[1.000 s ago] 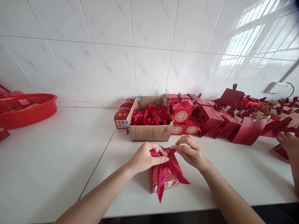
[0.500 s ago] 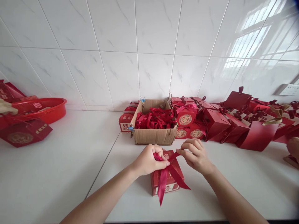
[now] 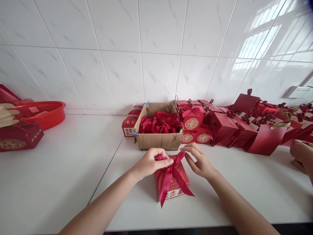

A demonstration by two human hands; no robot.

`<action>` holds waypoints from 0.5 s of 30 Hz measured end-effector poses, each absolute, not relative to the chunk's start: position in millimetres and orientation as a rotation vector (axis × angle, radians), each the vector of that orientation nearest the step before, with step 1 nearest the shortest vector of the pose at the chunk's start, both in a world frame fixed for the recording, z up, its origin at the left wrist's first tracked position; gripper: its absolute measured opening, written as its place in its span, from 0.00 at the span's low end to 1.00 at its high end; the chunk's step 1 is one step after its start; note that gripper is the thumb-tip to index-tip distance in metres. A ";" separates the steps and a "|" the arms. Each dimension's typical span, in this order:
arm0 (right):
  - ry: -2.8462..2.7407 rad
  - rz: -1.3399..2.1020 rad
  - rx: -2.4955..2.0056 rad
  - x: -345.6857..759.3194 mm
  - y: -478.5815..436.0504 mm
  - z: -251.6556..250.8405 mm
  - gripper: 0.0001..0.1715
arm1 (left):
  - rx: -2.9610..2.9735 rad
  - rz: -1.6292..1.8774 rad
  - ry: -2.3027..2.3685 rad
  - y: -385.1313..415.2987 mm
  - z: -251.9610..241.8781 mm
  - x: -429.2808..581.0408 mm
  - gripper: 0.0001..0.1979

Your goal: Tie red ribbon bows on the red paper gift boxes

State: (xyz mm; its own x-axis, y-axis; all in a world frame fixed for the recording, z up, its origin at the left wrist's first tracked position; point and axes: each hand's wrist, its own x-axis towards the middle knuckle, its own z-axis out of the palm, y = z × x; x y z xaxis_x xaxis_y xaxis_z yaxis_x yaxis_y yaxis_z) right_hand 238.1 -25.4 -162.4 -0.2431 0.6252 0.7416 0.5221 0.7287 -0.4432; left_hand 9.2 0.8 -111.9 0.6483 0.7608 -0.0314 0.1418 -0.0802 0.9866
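Note:
A red gift box (image 3: 181, 174) stands on the white table, with a red ribbon (image 3: 165, 182) tied in a bow on its top. My left hand (image 3: 153, 163) pinches the left loop of the bow near the knot. At the bow's right loop, the thumb and fingers of my right hand (image 3: 197, 159) hold the ribbon near its top edge. Two ribbon tails hang over the front of the box.
Behind the box sits a cardboard box (image 3: 158, 141) of loose red ribbons. Red gift boxes (image 3: 223, 129) crowd the right rear. At left are a red basket (image 3: 52, 114), a gloved hand (image 3: 7, 115) and a red box (image 3: 22, 137). Another person's hand (image 3: 302, 151) is at far right.
The right loop stands wider and more upright, and my right hand has shifted slightly left. At far left the gloved hand and red box have moved. The other person's hand reaches further in.

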 end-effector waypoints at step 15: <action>-1.628 0.943 -0.927 210.9 -42.7 -147.4 0.21 | 1.372 0.613 0.667 2.1 -115.1 11.2 0.16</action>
State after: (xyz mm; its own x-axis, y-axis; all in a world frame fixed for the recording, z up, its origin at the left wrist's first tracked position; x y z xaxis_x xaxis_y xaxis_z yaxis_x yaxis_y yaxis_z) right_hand 210.9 -42.7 -147.4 -0.2092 0.9041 0.3727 0.1265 0.4030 -0.9064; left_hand 11.2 2.1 -115.1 0.6742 0.7352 -0.0709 -0.0085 0.1038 0.9946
